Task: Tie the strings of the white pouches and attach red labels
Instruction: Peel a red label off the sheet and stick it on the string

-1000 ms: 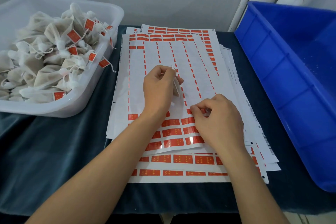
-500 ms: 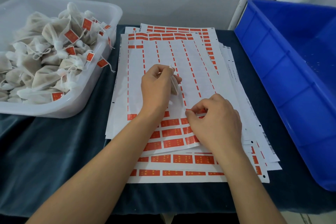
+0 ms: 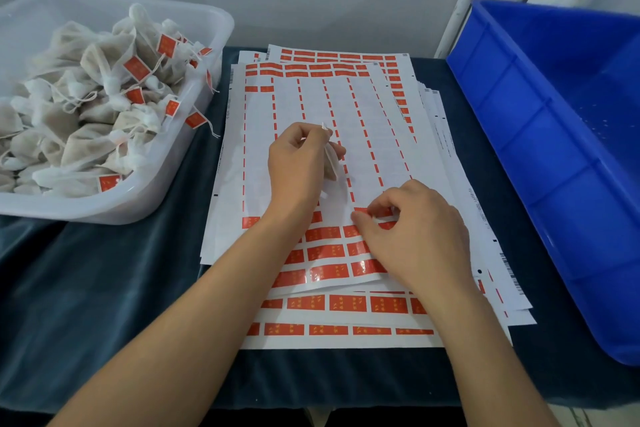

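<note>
Left hand (image 3: 298,163): fingers curled around a white pouch (image 3: 331,163), held above the top label sheet (image 3: 311,114), mid-tabletop. Right hand (image 3: 415,236): fingers pinched a red label (image 3: 379,211) at the sheet's near right. Clear tub (image 3: 194,135), far left, held tagged pouches (image 3: 90,104). Blue bin (image 3: 554,149) at right.

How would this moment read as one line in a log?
left hand: holds pouch | right hand: picks at red label on sheet
</note>
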